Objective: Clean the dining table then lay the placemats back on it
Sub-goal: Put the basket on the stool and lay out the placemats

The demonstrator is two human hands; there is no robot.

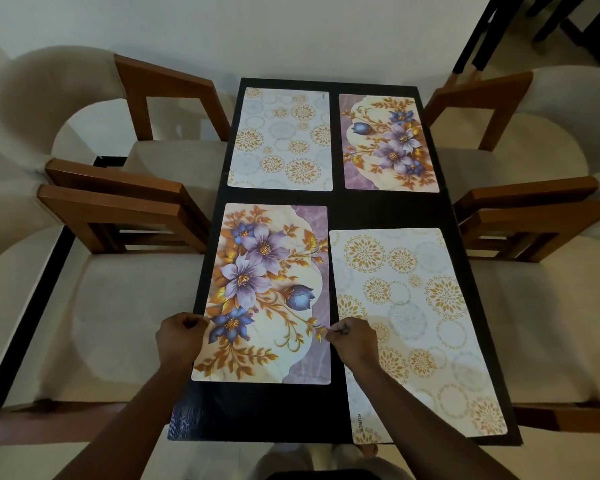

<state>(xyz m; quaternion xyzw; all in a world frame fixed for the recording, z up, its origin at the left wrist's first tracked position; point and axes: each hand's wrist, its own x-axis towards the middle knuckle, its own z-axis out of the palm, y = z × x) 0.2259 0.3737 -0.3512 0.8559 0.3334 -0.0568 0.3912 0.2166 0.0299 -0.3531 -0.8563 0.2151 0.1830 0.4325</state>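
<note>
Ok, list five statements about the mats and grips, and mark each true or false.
1. Four mats lie on the table. True.
2. The left grip and right grip both pinch the near floral mat. True.
3. The far floral mat sits directly beyond the near one. False: it is far right, diagonal to it.
4. The near circle mat lies level with the near floral mat. False: it lies closer to the person.
5. Chairs stand on one side only. False: both sides.
</note>
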